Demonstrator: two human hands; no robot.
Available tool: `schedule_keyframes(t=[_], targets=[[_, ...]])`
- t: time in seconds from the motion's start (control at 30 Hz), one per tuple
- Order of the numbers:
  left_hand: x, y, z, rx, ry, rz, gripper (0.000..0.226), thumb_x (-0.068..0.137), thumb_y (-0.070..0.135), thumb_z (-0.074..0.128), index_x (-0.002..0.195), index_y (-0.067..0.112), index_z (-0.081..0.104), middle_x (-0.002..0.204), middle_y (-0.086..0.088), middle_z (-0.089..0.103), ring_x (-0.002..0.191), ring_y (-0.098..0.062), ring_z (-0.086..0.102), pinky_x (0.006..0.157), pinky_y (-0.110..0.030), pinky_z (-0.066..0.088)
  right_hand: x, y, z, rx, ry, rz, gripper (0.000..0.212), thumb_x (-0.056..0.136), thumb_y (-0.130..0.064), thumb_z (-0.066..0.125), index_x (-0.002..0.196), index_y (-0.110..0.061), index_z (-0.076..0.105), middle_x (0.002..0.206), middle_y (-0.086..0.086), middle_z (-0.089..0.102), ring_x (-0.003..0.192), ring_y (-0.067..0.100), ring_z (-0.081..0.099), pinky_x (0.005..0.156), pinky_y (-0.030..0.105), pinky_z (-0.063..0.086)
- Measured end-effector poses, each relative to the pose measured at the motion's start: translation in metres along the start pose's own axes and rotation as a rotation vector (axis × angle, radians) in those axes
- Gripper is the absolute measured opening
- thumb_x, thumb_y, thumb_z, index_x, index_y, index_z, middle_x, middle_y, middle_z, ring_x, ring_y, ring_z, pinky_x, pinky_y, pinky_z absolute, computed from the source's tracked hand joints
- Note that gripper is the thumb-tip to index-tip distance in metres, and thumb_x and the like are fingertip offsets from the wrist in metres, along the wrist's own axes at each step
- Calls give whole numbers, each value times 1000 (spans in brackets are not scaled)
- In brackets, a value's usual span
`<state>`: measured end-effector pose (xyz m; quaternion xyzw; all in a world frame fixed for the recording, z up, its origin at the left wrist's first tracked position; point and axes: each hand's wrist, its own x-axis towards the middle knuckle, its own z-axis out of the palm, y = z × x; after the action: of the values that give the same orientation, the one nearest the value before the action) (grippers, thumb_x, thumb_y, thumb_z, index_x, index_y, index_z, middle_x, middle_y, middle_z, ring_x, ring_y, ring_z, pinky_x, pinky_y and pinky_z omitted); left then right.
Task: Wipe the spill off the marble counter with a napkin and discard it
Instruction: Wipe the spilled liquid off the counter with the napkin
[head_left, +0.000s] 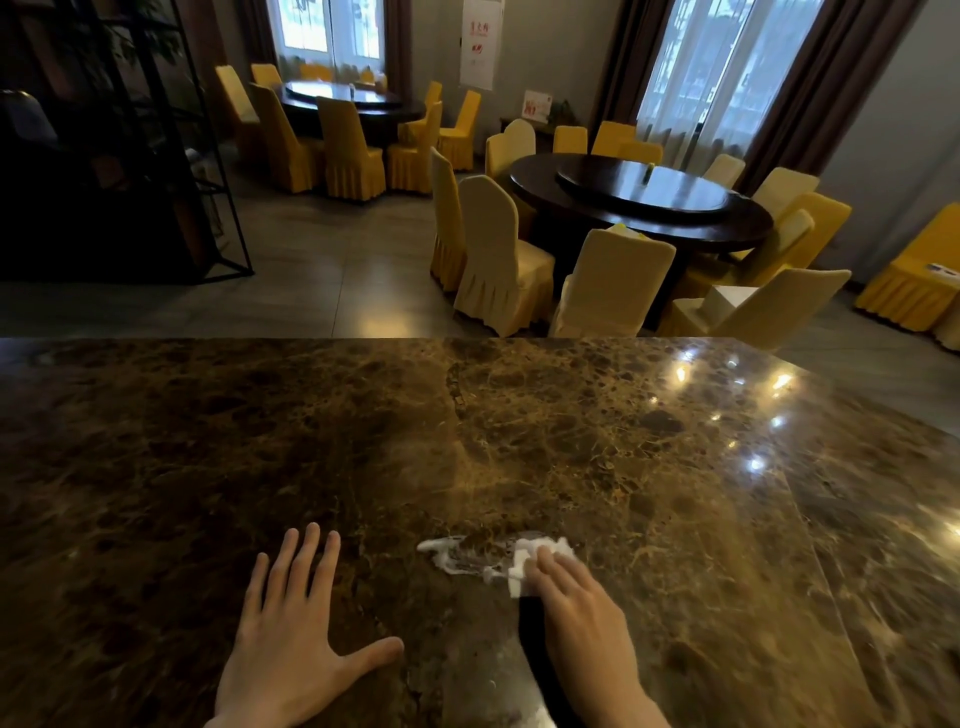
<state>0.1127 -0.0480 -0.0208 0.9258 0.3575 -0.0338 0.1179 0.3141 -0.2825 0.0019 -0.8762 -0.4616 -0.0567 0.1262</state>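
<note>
Across the lower half of the view, brown veined marble counter (571, 441), glossy, ceiling lights reflected at right. Beyond its far edge, round dark dining table (644, 202) ringed by yellow-covered chairs (493, 254). Left hand (291, 639) flat on the marble, palm down, fingers spread wide, holding nothing. Right hand (576, 597) palm down, fingers extended and together, pressing a white napkin (524, 564) against the counter; napkin pokes out under the fingertips. White foamy spill (452, 556) streaks the marble just left of the napkin, touching it.
</note>
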Motion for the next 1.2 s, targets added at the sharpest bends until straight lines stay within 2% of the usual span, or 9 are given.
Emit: schedule_keyframes(t=[0.17,0.27,0.4,0.5,0.63,0.77,0.97,1.1,1.2], targets=[[1,1,-2,18,-16,-3,144,48,116,11,153,26,-27,165,3,-30,152,-19,-32,128,-51,-13,21,35,-2,1,37,313,22,93,-6,62,109,-19,69,128,-5,62,129,20,52,79,32,54],[1,2,-4,36,-38,-7,144,47,116,8,152,26,-29,164,2,-32,151,-19,-32,129,-51,-13,29,14,5,48,61,275,37,93,-1,56,123,-19,66,140,-8,56,136,18,42,95,29,50],[1,4,-7,60,-62,-14,144,45,116,4,150,25,-34,163,1,-35,150,-20,-34,128,-50,-14,21,-29,13,215,2,43,40,92,-4,62,127,-21,64,146,-10,53,142,12,39,96,27,51],[1,5,-9,56,-84,-18,144,45,116,4,150,25,-34,164,1,-34,151,-20,-34,128,-51,-14,7,-32,8,245,-18,-107,31,84,-19,80,111,-32,72,130,-18,65,129,4,54,86,19,55],[0,6,-9,66,-91,-20,145,45,116,4,150,24,-34,164,0,-35,151,-21,-34,128,-51,-14,8,9,-4,195,63,164,16,91,-27,74,106,-33,75,129,-13,66,119,11,62,82,29,58],[0,8,-11,71,-98,-22,146,42,116,0,150,24,-34,162,0,-37,150,-21,-34,128,-51,-14,21,27,-6,84,29,341,10,87,-11,74,87,-21,75,110,-3,67,103,25,62,64,37,53],[0,5,-10,59,-83,-9,145,44,116,3,150,25,-34,163,1,-36,151,-20,-34,128,-50,-14,20,-29,10,163,-30,54,20,73,-16,84,85,-28,73,98,-16,68,94,10,62,59,18,46],[0,4,-7,30,-56,4,143,48,116,8,153,27,-31,164,2,-35,150,-18,-36,128,-50,-15,23,-41,3,263,-23,63,21,74,-8,80,82,-25,71,84,-11,70,83,14,63,58,26,45],[-2,2,-4,28,-38,-11,143,48,116,9,153,27,-30,165,4,-34,149,-17,-37,128,-49,-17,43,-53,-8,332,64,70,35,72,3,77,97,-20,75,94,-5,75,86,20,65,63,35,54]])
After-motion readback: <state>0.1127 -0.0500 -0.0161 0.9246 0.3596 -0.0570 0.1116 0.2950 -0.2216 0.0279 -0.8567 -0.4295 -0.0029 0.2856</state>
